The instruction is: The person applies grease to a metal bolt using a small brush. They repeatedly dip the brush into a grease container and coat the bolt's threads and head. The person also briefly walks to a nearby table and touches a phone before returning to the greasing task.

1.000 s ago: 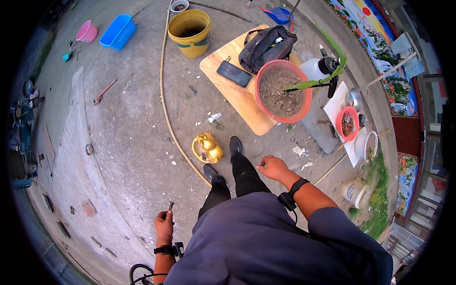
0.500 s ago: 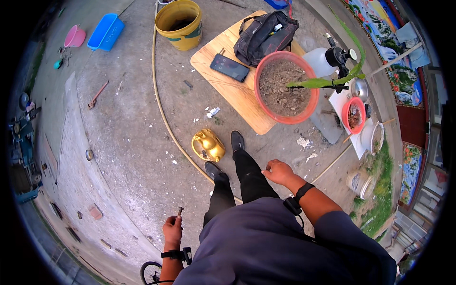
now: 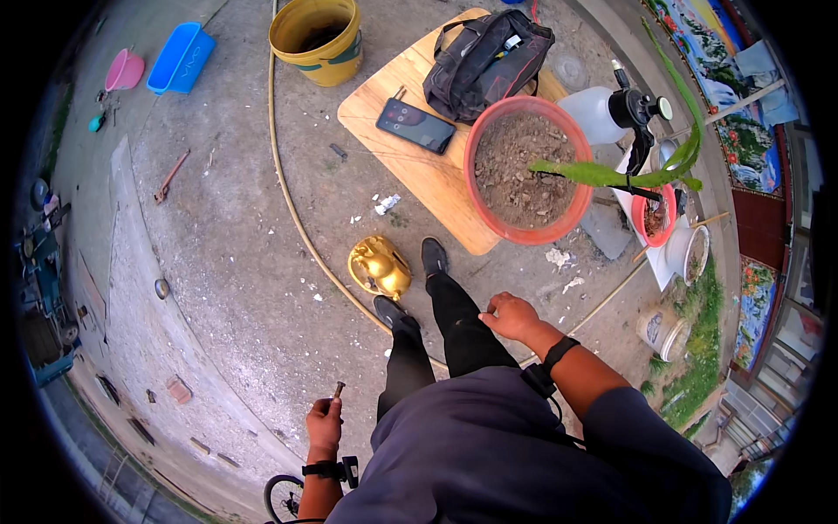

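My left hand [image 3: 325,423] hangs at my side, closed around a thin dark tool [image 3: 336,389] that sticks up from the fist. My right hand [image 3: 509,315] is loosely curled by my right thigh and holds nothing. I stand on concrete, my black shoes [image 3: 434,257] beside a gold watering can [image 3: 381,266]. Ahead lies a wooden board [image 3: 410,162] bearing a large red pot of soil [image 3: 524,170] with a green plant [image 3: 621,173], a black phone [image 3: 416,125] and a black bag [image 3: 487,54].
A yellow bucket [image 3: 320,37] stands beyond the board. A thin cane [image 3: 292,210] curves across the ground. A white sprayer [image 3: 611,113], a small red pot [image 3: 655,216] and a white tub [image 3: 663,330] sit at the right. Blue tray [image 3: 181,58] and pink bowl [image 3: 125,69] lie far left.
The view has moved closer to the board and pots. My left hand has swung slightly right, still gripping the tool; my right hand has stayed by my thigh.
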Demonstrator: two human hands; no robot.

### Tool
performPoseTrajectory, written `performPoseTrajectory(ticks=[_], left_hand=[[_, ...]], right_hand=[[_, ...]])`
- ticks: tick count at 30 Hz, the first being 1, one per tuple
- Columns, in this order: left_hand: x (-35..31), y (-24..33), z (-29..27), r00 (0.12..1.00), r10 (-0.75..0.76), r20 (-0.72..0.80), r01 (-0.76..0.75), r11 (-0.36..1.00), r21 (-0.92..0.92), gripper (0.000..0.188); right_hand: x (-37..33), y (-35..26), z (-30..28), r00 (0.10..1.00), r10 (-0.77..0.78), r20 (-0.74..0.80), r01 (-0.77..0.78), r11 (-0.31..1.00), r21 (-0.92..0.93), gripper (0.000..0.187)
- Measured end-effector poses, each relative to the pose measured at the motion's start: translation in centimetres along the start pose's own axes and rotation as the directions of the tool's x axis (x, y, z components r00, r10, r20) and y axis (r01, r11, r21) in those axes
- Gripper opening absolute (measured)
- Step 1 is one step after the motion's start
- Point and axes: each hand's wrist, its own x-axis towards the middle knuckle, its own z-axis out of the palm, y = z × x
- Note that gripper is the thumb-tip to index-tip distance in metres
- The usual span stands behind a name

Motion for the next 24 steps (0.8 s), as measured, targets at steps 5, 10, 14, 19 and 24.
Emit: performPoseTrajectory(ticks=[5, 10, 14, 19, 24], left_hand=[[0.2, 1.1, 0.4, 1.0, -0.005, 0.005, 0.005, 1.0, 0.007, 0.031], [0.3, 1.5, 0.6, 1.0, 0.004, -0.002, -0.004, 1.0, 0.006, 0.03], [0.2, 1.8, 0.7, 1.0, -0.022, 0.0, 0.022, 1.0, 0.0, 0.03], [0.1, 2.1, 0.8, 0.999, -0.035, -0.001, 0.035, 0.999, -0.012, 0.029], [0.0, 2.3, 1.1, 1.0, -0.02, 0.008, 0.021, 1.0, -0.019, 0.029]], right_hand=[[0.7, 0.2, -1.1, 0.998, 0.003, 0.069, -0.001, 1.0, -0.03, 0.045], [1.2, 0.3, -1.4, 0.998, -0.019, 0.056, 0.021, 0.999, -0.026, 0.043], [1.7, 0.4, -1.4, 0.998, -0.028, 0.05, 0.029, 0.999, -0.014, 0.043], [1.9, -0.4, -2.2, 0.996, -0.014, 0.083, 0.015, 1.0, -0.014, 0.044], [2.1, -0.6, -2.6, 0.992, 0.005, 0.122, -0.003, 1.0, -0.016, 0.045]])
